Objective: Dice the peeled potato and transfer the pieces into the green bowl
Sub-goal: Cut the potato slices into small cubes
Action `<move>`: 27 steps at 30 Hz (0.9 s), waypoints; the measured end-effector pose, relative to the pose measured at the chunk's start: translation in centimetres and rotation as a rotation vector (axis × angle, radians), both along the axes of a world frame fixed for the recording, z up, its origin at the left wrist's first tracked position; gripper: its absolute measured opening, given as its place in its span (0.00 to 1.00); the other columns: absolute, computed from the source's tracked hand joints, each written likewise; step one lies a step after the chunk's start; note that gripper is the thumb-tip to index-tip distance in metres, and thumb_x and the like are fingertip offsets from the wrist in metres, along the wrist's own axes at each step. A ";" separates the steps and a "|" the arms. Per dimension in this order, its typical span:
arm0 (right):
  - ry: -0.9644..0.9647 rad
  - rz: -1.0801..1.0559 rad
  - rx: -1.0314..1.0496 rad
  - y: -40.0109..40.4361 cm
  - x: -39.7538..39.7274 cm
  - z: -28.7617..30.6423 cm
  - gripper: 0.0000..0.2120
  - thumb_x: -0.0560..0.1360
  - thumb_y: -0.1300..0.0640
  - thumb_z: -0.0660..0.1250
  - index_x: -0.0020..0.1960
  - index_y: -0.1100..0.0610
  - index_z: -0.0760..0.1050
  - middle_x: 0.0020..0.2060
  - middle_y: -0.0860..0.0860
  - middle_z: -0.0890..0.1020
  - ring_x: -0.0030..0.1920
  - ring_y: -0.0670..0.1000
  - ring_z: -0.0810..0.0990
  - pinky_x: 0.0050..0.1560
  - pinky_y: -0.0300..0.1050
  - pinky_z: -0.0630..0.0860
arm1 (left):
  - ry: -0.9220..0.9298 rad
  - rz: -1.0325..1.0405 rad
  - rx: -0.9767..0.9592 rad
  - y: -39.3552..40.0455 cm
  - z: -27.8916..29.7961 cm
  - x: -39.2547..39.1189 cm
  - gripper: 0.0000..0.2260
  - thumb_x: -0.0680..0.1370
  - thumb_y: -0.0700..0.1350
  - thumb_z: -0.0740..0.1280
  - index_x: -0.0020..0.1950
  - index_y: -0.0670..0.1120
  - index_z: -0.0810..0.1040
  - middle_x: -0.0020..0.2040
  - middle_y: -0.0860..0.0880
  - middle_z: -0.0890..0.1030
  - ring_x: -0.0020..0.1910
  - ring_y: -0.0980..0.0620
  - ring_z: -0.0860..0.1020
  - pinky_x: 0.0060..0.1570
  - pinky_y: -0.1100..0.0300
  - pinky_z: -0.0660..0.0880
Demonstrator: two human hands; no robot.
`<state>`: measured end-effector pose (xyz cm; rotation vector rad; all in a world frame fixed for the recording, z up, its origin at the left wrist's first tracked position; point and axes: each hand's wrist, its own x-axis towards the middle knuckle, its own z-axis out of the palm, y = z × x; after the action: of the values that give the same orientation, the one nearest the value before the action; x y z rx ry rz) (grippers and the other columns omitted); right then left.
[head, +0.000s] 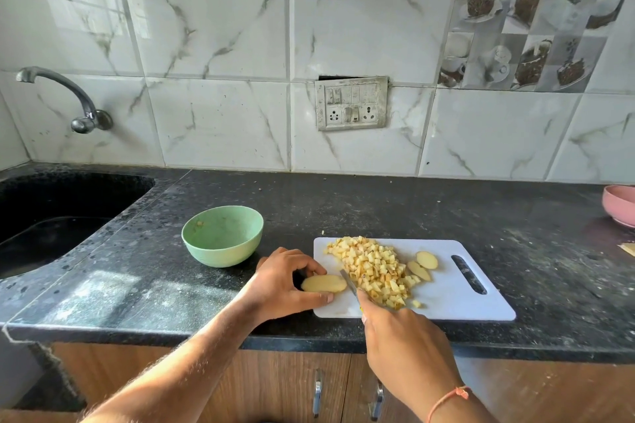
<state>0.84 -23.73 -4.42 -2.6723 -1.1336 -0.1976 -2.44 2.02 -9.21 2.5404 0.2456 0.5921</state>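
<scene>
Head view: dicing nearly done, last slab under the knife, nothing in green bowl (222,235) yet bar a few scraps.

Left hand (285,280) curled round potato slice (324,283) at left edge of white cutting board (457,299), fingertips pinching it flat. Right hand (405,343) wrapped on knife (347,282) handle, blade just beside slice. Diced pile (372,269) mid-board, two more slices (423,264) beyond it. Probably firm, wet, slippery; light cubes likely scatter, best scooped or swept off the board. Bowl near, left of board.
</scene>
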 end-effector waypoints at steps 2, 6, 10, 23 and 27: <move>-0.004 -0.005 -0.020 0.4 0.1 -0.1 0.26 0.85 0.52 0.52 0.82 0.43 0.55 0.46 0.49 0.84 0.44 0.52 0.83 0.43 0.48 0.80 | 0.013 0.025 -0.002 -0.1 0.1 0.0 0.26 0.62 0.75 0.75 0.55 0.65 0.83 0.47 0.64 0.81 0.53 0.64 0.74 0.58 0.55 0.69; 0.001 0.001 -0.037 1.1 0.1 -0.4 0.27 0.85 0.54 0.52 0.83 0.46 0.53 0.46 0.49 0.84 0.41 0.52 0.82 0.42 0.49 0.80 | 0.035 0.028 -0.041 -0.1 0.4 0.0 0.28 0.60 0.77 0.75 0.55 0.66 0.82 0.47 0.66 0.80 0.54 0.65 0.73 0.58 0.56 0.65; 0.014 0.003 -0.040 1.7 0.1 -0.8 0.28 0.85 0.55 0.53 0.83 0.46 0.52 0.46 0.50 0.84 0.43 0.52 0.83 0.43 0.49 0.81 | 0.048 0.030 -0.039 -0.3 0.7 0.0 0.28 0.61 0.78 0.74 0.54 0.65 0.83 0.46 0.65 0.81 0.53 0.63 0.74 0.61 0.52 0.69; -0.071 0.011 -0.003 1.4 -0.4 0.8 0.26 0.85 0.52 0.53 0.83 0.45 0.54 0.49 0.49 0.84 0.45 0.50 0.82 0.41 0.44 0.77 | 0.092 0.008 -0.046 -0.3 0.8 0.0 0.23 0.65 0.74 0.71 0.55 0.65 0.80 0.47 0.63 0.80 0.56 0.62 0.73 0.66 0.49 0.68; -0.076 -0.005 -0.093 1.8 -0.9 0.4 0.29 0.84 0.55 0.54 0.84 0.48 0.52 0.50 0.51 0.84 0.47 0.53 0.83 0.44 0.49 0.81 | 0.096 0.008 -0.091 -0.2 1.0 -0.1 0.22 0.64 0.70 0.73 0.55 0.65 0.82 0.48 0.65 0.82 0.57 0.63 0.74 0.66 0.49 0.70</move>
<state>-0.02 -21.88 -4.01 -2.7710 -1.1864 -0.2554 -2.54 1.83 -8.22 2.4833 0.3091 0.4523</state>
